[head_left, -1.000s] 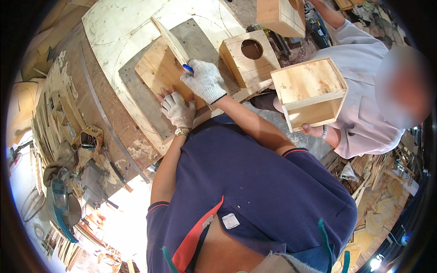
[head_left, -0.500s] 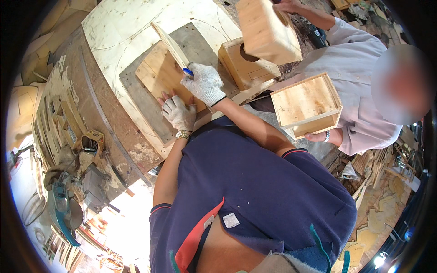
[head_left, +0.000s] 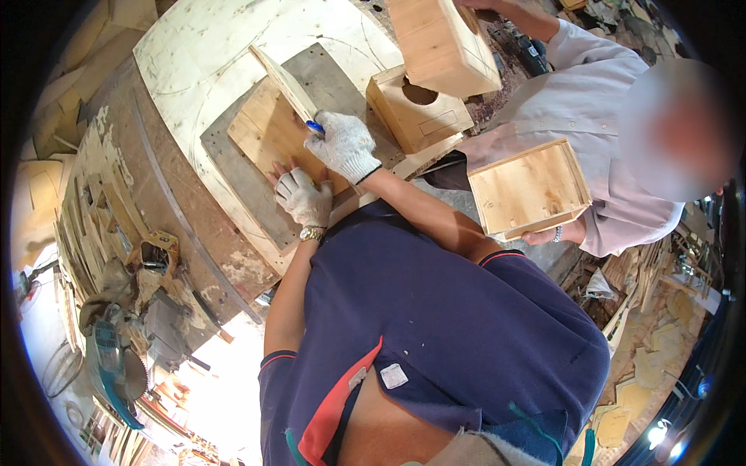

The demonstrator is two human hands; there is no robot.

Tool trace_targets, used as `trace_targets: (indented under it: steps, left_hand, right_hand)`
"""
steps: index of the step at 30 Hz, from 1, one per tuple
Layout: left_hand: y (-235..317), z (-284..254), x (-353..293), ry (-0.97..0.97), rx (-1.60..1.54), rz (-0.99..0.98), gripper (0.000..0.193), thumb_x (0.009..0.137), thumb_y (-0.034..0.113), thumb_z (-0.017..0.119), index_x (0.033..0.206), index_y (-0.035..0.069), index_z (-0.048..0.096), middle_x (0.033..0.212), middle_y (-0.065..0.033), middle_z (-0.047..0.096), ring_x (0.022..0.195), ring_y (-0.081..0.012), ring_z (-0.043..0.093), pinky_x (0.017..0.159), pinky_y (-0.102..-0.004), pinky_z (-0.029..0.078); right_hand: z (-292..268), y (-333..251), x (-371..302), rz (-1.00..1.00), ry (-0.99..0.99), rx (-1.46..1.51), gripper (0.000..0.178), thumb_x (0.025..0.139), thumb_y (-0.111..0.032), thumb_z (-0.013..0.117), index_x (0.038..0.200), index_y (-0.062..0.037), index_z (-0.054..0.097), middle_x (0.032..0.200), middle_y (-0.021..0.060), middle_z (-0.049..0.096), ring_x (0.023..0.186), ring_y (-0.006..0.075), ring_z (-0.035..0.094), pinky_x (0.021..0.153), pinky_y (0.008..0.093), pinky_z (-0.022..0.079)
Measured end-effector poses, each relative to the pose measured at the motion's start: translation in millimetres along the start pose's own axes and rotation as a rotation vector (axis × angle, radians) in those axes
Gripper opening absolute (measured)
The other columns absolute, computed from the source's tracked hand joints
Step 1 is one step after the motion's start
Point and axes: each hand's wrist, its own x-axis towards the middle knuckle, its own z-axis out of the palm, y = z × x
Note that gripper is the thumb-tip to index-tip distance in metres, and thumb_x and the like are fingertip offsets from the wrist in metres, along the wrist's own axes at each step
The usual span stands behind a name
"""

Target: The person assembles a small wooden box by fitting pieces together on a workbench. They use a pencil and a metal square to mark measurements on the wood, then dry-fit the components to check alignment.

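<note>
– Since we've only got the head view, start there: left hand (head_left: 301, 196)?
– Gloved, fingertips bare, fingers slightly spread, pressed flat on the plywood panel (head_left: 260, 128). Not clamped on anything. Gold watch (head_left: 312, 233) at the wrist.
– Right hand (head_left: 346, 144)?
– Gloved too, curled around a small blue tool (head_left: 314, 126), mostly hidden, so kind unclear. It's at the near end of the upright board (head_left: 286, 81). Can't tell whether the fingers also grip that board.
– Hands together?
– Near each other, apart. Left one sits lower and to the left.
– Where's the panel exactly?
– Flat on a grey sheet (head_left: 242, 175), on top of a bigger whitish sheet (head_left: 194, 66) with curved lines, all on the brown desk (head_left: 186, 179). Upright board stands on edge over the panel; lower edge contact unclear.
– Surroundings?
– Box with a round hole (head_left: 435, 128) just right of the right hand. Metal strip (head_left: 177, 208) along the left. Teal power saw (head_left: 106, 356) lower left.
– Anyone else?
– Co-worker (head_left: 536, 116) at right, pale shirt, supporting a pale wooden box (head_left: 532, 188) from below, other arm stretched to a third box (head_left: 439, 48), which partly covers the round-holed one.
</note>
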Motion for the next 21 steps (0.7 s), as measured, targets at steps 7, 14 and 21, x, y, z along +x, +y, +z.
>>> trace_targets:
  steps: [7,14,21]
  left_hand:
    - [-3.9,-0.8,-2.9,-0.041,0.038,0.004,0.082,0.088,0.053,0.075,0.151,0.003,0.059,0.168,-0.0296,0.042,0.156,-0.0541,0.035,0.118,-0.0643,0.035]
    - [-3.0,0.6,-3.0,-0.051,0.057,0.011,0.083,0.086,0.052,0.076,0.151,0.003,0.059,0.168,-0.0305,0.042,0.156,-0.0549,0.034,0.118,-0.0643,0.035]
    - [-3.9,3.1,-4.9,-0.05,0.016,-0.025,0.082,0.086,0.054,0.077,0.148,0.002,0.061,0.166,-0.0307,0.044,0.156,-0.0549,0.034,0.119,-0.0658,0.035]
  right_hand:
    - [-0.1,0.8,0.3,-0.004,-0.015,0.004,0.029,0.09,-0.035,0.072,0.101,-0.0093,0.072,0.098,0.0184,0.077,0.095,0.0391,0.076,0.086,0.0517,0.061]
    - [0.8,3.9,0.6,-0.017,-0.009,-0.005,0.029,0.09,-0.035,0.072,0.103,-0.009,0.072,0.098,0.018,0.077,0.096,0.0385,0.076,0.086,0.0506,0.061]
    - [8.8,1.4,0.5,-0.033,0.081,0.019,0.026,0.088,-0.034,0.074,0.092,-0.0088,0.073,0.09,0.0193,0.076,0.088,0.04,0.076,0.082,0.0502,0.061]
